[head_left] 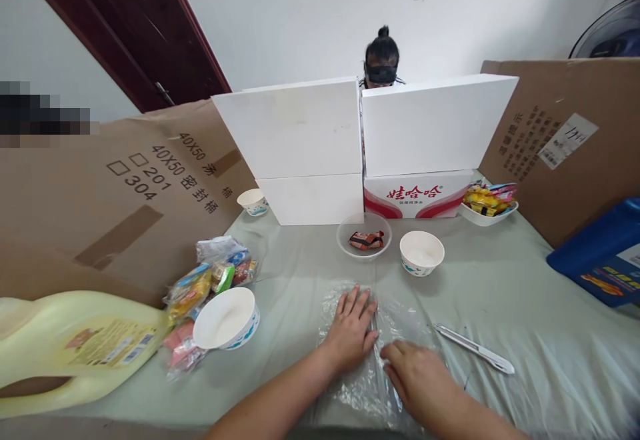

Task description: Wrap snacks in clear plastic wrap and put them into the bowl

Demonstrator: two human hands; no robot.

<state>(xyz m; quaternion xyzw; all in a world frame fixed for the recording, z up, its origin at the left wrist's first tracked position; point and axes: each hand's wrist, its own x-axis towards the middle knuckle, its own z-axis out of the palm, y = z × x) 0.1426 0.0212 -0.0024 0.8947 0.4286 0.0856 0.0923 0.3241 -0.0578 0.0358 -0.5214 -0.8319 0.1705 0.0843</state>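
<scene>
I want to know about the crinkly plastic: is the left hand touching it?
Touching. The head view shows the left hand lying flat, palm down, on the clear plastic sheet.

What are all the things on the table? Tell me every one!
clear plastic sheet: one, see-through, crinkly, flat under both hands
paper bowls: three, white, left, middle, far left
clear bowl: one, holding a red snack packet
snack dish: one, white, full of yellow packets, far right
snack bags: a pile, colourful, left
jug: one, pale yellow, lying at left
tweezers: one, silver, right
white boxes: stacked at back
left hand: flat on sheet
right hand: on sheet
</scene>
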